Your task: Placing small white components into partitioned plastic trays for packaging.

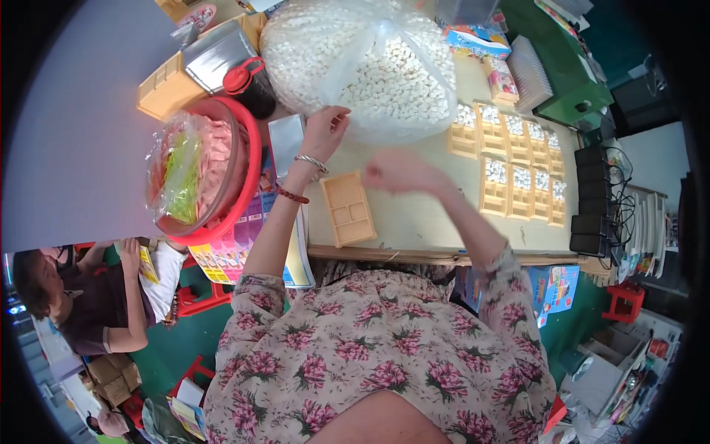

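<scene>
A large clear plastic bag (403, 122) full of small white pieces (396, 81) lies at the far middle of the table. My left hand (325, 133), with bracelets at the wrist, is at the bag's near left edge, its fingers curled closed on the plastic. Motion smears my right hand (396, 170), which is over the table just below the bag; its fingers cannot be made out. Between my forearms lies a tan compartment tray (347, 209), its compartments bare. To the right, two rows of similar tan trays (494, 203) hold white pieces in their far compartments.
A red basin (255, 140) with pink and green plastic packets stands at left, beside a dark bottle with a red lid (240, 81). Black boxes with cables (592, 196) line the right edge. A green box (566, 81) stands far right. At lower left, another person (111, 296) sits.
</scene>
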`<action>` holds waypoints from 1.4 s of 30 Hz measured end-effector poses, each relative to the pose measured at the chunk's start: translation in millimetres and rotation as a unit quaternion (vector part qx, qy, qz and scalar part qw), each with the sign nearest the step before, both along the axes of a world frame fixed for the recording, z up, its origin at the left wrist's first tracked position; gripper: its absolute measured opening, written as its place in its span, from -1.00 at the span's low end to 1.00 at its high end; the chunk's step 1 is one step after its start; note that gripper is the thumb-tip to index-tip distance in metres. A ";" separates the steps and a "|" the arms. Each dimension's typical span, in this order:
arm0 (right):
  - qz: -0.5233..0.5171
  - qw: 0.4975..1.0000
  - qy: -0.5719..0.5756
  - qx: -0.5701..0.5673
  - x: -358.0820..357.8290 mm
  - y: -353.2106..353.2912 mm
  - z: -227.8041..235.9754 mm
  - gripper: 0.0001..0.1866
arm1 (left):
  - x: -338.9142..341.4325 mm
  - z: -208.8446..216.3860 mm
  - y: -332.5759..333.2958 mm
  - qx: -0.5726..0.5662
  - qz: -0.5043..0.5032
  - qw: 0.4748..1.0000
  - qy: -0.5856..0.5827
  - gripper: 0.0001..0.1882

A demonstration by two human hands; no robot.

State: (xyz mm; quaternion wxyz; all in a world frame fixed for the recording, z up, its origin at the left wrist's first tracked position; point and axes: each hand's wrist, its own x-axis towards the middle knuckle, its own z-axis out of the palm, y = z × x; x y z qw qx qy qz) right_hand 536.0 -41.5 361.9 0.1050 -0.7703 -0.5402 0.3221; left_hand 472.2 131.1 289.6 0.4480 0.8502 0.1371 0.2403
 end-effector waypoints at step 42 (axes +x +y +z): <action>-0.433 0.586 0.486 0.483 147.7 -40.2 -128.8 -0.84 | 36.5 2.2 -39.5 0.312 -0.054 0.943 0.106 -0.63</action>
